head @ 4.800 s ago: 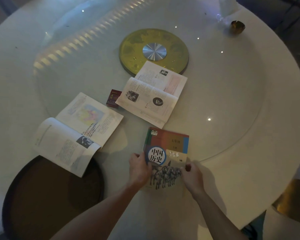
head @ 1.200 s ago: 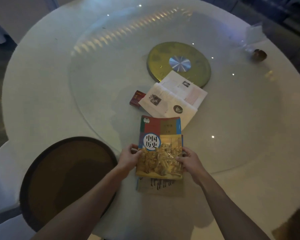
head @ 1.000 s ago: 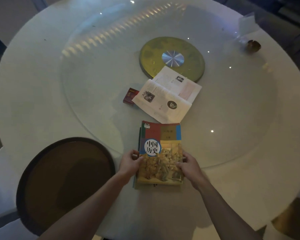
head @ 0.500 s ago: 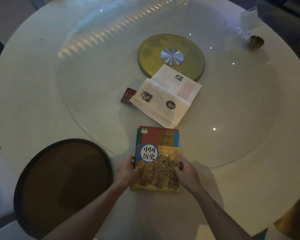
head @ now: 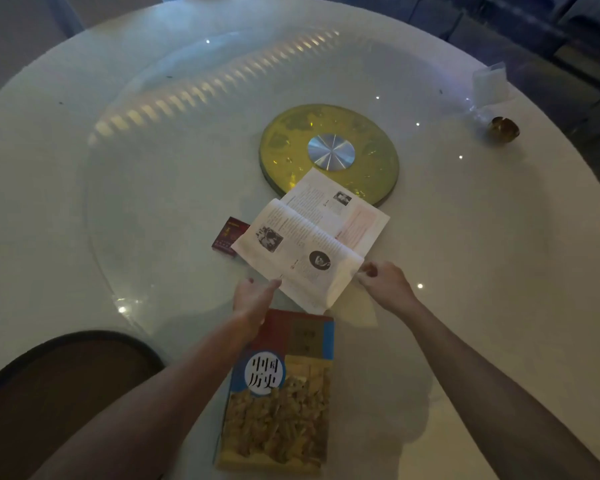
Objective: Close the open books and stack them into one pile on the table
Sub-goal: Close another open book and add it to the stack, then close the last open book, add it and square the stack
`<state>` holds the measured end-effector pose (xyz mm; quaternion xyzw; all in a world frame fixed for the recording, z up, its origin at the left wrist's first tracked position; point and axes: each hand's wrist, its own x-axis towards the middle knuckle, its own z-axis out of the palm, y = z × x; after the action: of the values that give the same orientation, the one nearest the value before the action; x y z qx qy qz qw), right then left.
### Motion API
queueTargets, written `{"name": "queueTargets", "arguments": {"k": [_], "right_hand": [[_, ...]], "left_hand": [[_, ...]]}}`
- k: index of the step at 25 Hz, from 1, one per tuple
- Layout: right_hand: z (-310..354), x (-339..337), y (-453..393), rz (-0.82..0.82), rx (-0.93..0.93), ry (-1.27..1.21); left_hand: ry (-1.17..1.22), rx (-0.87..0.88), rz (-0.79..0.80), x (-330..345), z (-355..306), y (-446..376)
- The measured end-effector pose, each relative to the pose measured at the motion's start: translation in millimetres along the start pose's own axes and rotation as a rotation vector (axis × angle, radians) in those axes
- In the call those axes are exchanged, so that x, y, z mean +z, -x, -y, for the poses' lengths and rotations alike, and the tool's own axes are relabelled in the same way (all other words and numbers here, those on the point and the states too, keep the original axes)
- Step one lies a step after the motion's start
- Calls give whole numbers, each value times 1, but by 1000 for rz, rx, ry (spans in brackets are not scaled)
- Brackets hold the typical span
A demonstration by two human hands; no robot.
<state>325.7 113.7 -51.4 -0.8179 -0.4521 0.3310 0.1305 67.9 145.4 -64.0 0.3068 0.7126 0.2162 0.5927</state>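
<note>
An open book [head: 309, 237] lies on the round white table [head: 499, 258], its pages showing small pictures. My right hand [head: 385, 282] pinches its near right corner, and that near page is raised a little off the table. The fingertips of my left hand [head: 253, 296] are stretched out and touch the book's near left edge. Nearer to me lies a pile of closed books [head: 281, 393]; the top cover is red, blue and yellow with a white circle. Neither hand touches the pile, but my left forearm crosses its upper left corner.
A gold disc [head: 329, 133] with a silver hub sits at the table's centre, partly under the open book. Left of the book lies a small dark red box [head: 229, 233]. A gold cup [head: 503, 129] and a clear stand [head: 489, 83] are far right. A dark round seat [head: 66, 393] is lower left.
Both hands have left the pile of closed books and moved forward to the open book. The right hand has taken hold of its near corner.
</note>
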Motion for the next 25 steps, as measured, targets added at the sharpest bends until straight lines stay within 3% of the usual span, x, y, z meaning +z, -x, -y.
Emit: {"name": "queueTargets", "arguments": {"k": [5,10,13,18,25], "right_hand": [[17,-31,-88,15,-69,62],[14,-27,-152,19,-76,123],[11,-23,-176,3,-34,191],[1,-26,-188,0,47,405],[-16,-22,-182,-17,136,146]], "left_hand": [[191,-160,-105,34,-12,-35],[330,-183,-149,54,-12,-54],[339,-216,-223,64,-15,-65],[136,-211,-306,80,-14,-80],[232,-277,-309,87,-28,-63]]}}
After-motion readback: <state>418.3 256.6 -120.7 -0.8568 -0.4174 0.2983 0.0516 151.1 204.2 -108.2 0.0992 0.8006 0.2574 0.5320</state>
